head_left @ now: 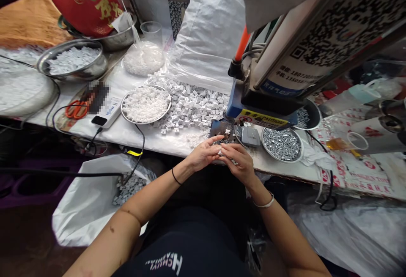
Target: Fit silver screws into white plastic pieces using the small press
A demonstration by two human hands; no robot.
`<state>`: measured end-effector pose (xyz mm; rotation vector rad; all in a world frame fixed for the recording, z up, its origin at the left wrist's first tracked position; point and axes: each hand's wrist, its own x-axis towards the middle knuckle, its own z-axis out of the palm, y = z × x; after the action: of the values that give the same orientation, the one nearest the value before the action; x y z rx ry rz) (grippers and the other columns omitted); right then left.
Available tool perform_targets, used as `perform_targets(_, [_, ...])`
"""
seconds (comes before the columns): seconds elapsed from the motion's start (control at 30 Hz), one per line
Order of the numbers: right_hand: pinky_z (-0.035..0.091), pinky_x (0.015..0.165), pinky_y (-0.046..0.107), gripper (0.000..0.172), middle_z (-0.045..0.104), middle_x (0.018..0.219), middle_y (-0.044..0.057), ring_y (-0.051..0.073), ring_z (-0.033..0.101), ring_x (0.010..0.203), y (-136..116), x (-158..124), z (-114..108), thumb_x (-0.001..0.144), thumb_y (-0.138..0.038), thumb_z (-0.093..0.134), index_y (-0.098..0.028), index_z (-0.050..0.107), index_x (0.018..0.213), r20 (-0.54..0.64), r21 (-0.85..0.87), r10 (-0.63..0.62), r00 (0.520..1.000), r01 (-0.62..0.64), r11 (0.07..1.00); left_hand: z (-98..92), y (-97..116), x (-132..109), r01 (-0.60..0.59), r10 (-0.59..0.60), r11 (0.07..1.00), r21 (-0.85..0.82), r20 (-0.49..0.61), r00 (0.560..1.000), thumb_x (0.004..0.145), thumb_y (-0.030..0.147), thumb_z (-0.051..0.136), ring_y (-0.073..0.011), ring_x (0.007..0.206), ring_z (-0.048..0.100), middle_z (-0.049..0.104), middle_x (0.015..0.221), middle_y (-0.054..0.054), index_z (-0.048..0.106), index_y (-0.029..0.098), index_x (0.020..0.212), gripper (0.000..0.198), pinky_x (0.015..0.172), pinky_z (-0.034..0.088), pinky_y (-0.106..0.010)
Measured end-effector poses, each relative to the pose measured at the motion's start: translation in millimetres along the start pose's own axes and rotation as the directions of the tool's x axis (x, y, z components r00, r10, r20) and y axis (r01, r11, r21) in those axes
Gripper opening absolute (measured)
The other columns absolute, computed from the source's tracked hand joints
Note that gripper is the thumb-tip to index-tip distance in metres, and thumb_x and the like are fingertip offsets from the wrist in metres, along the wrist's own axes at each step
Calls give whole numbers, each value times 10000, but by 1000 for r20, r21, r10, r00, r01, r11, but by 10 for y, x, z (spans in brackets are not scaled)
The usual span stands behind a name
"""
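Small white plastic pieces sit between the two hands, just above the worktop's front edge. The left hand and right hand curve toward each other, their fingers closed around the pieces, though the exact grip is partly hidden. Just ahead stands a blue-based press, beside a steel tray of silver metal studs. Farther left, square white-and-grey pieces lie spread around a steel plate of white beads on the worktop.
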<state>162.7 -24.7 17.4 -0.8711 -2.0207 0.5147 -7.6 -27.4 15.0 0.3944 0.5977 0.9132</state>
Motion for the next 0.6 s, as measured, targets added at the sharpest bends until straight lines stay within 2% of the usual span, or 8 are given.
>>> perform_targets(0.07, [557, 806, 360, 209, 709, 1035, 32, 186, 647, 924, 4, -6, -16, 814, -204, 626, -288, 695, 991, -6, 30, 43, 999, -42, 999, -5, 1, 16, -13, 14, 994, 105, -2, 1000, 677, 242, 754, -88, 682, 587, 644, 836, -18, 531, 199, 1221, 590, 690, 453, -233])
perform_targets(0.13, [557, 780, 338, 161, 718, 976, 23, 177, 660, 879, 25, 19, -44, 818, -224, 623, -285, 707, 941, -23, 52, 145, 989, -144, 988, -18, 28, 65, -111, 125, 946, 306, -26, 992, 710, 273, 726, -87, 698, 572, 637, 819, -19, 565, 183, 1196, 520, 700, 442, -224])
perform_targets(0.17, [554, 773, 331, 142, 720, 955, 20, 176, 664, 863, 52, 46, -60, 814, -244, 630, -280, 709, 926, -53, 60, 211, 976, -208, 976, -30, 52, 107, -185, 222, 886, 424, -39, 974, 726, 287, 710, -91, 713, 566, 633, 831, -24, 596, 177, 1160, 462, 707, 439, -223])
perform_targets(0.23, [545, 780, 332, 135, 721, 935, 19, 181, 669, 856, 142, 128, -90, 801, -293, 644, -265, 706, 917, -165, 82, 337, 927, -328, 941, -63, 108, 225, -314, 426, 724, 614, -40, 904, 745, 305, 686, -106, 766, 567, 628, 916, -43, 647, 174, 1080, 362, 733, 442, -229])
perform_targets(0.3, [532, 803, 346, 164, 721, 930, 26, 191, 667, 865, 264, 234, -104, 789, -339, 649, -246, 704, 912, -250, 103, 419, 873, -407, 908, -100, 151, 373, -379, 525, 625, 682, -9, 851, 745, 308, 682, -133, 843, 578, 614, 1037, -63, 658, 182, 1060, 340, 766, 452, -247])
perform_targets(0.37, [519, 808, 351, 189, 723, 904, 38, 196, 665, 854, 376, 337, -96, 782, -369, 645, -224, 709, 885, -252, 101, 454, 855, -443, 891, -129, 162, 519, -414, 514, 639, 648, 41, 857, 733, 298, 692, -169, 946, 583, 604, 1118, -79, 643, 184, 1089, 377, 824, 459, -277])
perform_targets(0.47, [508, 784, 339, 215, 728, 872, 46, 199, 665, 831, 457, 439, -63, 776, -394, 639, -208, 717, 850, -210, 69, 469, 858, -466, 882, -157, 124, 679, -437, 457, 731, 524, 100, 884, 686, 274, 732, -214, 1072, 562, 621, 1138, -86, 634, 175, 1099, 436, 937, 431, -339])
perform_targets(0.6, [500, 723, 304, 224, 732, 829, 27, 183, 661, 776, 419, 484, -60, 795, -414, 606, -227, 724, 828, -176, -16, 434, 883, -444, 896, -186, 67, 755, -433, 428, 805, 405, 108, 897, 628, 246, 775, -236, 1121, 550, 643, 1137, -83, 645, 175, 1080, 476, 1021, 370, -399])
